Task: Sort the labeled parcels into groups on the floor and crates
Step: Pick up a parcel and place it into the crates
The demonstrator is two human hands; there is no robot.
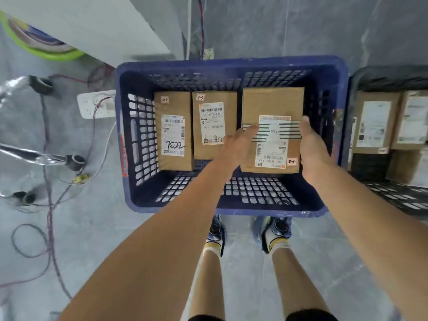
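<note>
A blue plastic crate [129, 195] stands on the floor in front of my feet. Inside it lie two brown labeled parcels side by side: the left one [172, 107] with "7022" handwritten on its label, the middle one [214, 149]. I hold a third, larger brown parcel [273, 100] over the crate's right part, its white label facing up. My left hand [236, 144] grips its left edge and my right hand [312, 147] grips its right edge. Whether this parcel touches the crate floor is not visible.
A dark crate [393, 195] with more labeled parcels [375, 126] stands to the right. A white power strip [92, 107], loose cables [48, 205] and shiny metal stand legs [34, 156] lie on the grey floor at left. A green hoop [46, 52] sits far left.
</note>
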